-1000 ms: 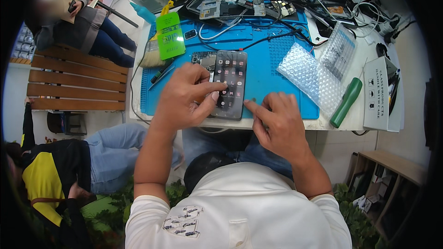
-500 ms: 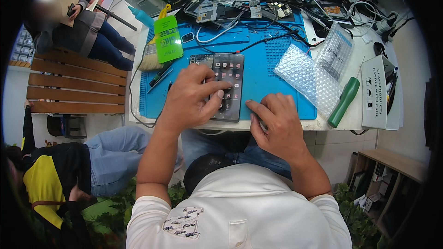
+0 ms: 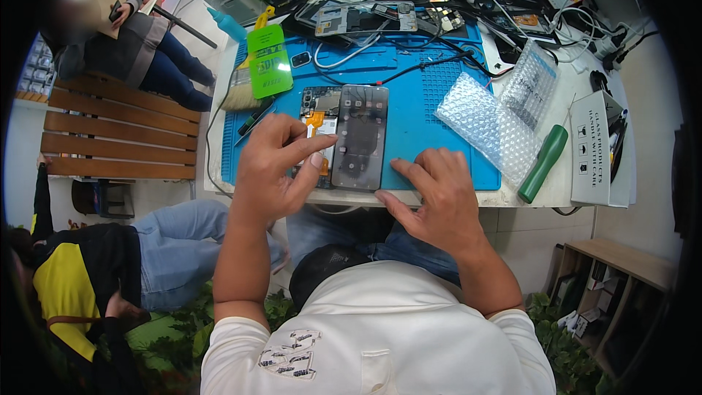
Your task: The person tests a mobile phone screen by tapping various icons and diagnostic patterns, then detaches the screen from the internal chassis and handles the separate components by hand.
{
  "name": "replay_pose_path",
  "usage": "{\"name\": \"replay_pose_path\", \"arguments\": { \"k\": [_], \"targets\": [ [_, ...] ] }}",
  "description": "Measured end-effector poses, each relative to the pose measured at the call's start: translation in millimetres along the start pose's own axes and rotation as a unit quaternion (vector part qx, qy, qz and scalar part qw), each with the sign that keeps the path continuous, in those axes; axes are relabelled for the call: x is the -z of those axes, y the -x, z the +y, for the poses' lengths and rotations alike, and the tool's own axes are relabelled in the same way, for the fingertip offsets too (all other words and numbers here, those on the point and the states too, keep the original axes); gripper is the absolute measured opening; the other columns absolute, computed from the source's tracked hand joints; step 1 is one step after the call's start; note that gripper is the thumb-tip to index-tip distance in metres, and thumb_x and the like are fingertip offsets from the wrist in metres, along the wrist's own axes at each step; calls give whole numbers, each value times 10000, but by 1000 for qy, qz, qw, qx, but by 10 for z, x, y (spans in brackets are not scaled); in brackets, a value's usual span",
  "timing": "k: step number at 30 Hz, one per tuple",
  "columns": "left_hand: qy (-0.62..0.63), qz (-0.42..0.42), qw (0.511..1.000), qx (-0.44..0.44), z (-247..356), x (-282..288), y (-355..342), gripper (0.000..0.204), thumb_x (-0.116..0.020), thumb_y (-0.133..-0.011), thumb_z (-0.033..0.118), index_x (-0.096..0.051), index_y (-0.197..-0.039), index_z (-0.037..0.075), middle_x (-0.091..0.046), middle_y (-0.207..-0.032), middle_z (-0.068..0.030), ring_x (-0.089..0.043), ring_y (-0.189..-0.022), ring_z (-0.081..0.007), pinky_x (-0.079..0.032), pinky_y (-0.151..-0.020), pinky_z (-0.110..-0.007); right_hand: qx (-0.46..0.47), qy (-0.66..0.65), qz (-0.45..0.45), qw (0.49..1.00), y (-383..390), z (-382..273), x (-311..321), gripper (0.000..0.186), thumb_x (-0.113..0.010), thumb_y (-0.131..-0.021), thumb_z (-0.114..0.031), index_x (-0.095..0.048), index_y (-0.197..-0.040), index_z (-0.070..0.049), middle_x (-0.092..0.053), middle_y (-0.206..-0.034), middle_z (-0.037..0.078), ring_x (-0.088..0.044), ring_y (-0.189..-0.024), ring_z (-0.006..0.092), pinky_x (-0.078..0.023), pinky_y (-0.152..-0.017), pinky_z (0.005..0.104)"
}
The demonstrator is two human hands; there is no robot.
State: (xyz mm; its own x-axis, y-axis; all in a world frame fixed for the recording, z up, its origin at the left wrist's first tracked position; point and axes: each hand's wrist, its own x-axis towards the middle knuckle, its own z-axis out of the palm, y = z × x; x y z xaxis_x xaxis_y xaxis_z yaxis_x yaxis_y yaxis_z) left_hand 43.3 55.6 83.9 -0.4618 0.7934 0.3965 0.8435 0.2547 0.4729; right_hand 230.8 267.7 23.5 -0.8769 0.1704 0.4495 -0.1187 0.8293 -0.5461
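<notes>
A phone screen [image 3: 360, 135] lies face up on the blue mat, dim, with faint app icons showing. Along its left side is the opened phone body [image 3: 319, 118], where a circuit board, an orange flex cable and a pale battery show. My left hand [image 3: 272, 168] hovers over that body, index finger and thumb stretched apart, the index tip beside the screen's left edge. It holds nothing and covers part of the body. My right hand [image 3: 442, 197] is at the screen's lower right, thumb tip close to its corner, fingers loosely bent and apart; whether the thumb touches, I cannot tell.
Left of the phone lie a green card packet [image 3: 269, 63], a brush [image 3: 239, 91] and a thin tool [image 3: 255, 118]. Bubble wrap [image 3: 475, 113], a green-handled tool [image 3: 544, 163] and a white carton [image 3: 594, 148] stand right. Phone parts and cables [image 3: 365, 19] crowd the back. Two people are at left.
My left hand has drawn back leftward off the screen, uncovering more of the phone body. The display has dimmed. My right thumb has stretched toward the screen's lower corner.
</notes>
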Motion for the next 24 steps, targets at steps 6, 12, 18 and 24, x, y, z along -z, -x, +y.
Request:
{"name": "replay_pose_path", "arguments": {
  "k": [6,12,18,24],
  "targets": [
    [-15,-18,1000,-9,-12,-11,40,338,-712,-864,43,-864,-1165,56,-601,-931,-123,-569,-842,-255,-463,-746,-380,-3,19,-5,1000,13,-5,-16,468,-920,-845,-385,-772,-1133,-47,-594,-947,84,-572,-897,261,-416,-826,424],
    [-28,-12,999,-20,1,32,124,335,-720,-855,55,-865,-1157,57,-611,-935,-126,-570,-822,-254,-460,-731,-378,1,17,-4,1000,20,1,-20,473,-933,-825,-363,-769,-1141,-51,-594,-955,84,-576,-903,266,-416,-819,427],
    [-2,-22,1000,10,24,27,330,315,-721,-858,61,-868,-1136,46,-608,-914,-123,-557,-798,-240,-445,-704,-368,8,25,0,1000,30,12,-32,476,-933,-823,-356,-764,-1150,-53,-596,-963,84,-578,-904,269,-417,-817,431],
    [19,-20,999,23,74,-6,447,300,-722,-863,61,-872,-1122,41,-596,-869,-113,-549,-776,-229,-429,-672,-357,8,26,2,1000,32,12,-35,472,-939,-817,-344,-759,-1145,-56,-596,-967,84,-576,-902,270,-415,-816,430]
  ]
}}
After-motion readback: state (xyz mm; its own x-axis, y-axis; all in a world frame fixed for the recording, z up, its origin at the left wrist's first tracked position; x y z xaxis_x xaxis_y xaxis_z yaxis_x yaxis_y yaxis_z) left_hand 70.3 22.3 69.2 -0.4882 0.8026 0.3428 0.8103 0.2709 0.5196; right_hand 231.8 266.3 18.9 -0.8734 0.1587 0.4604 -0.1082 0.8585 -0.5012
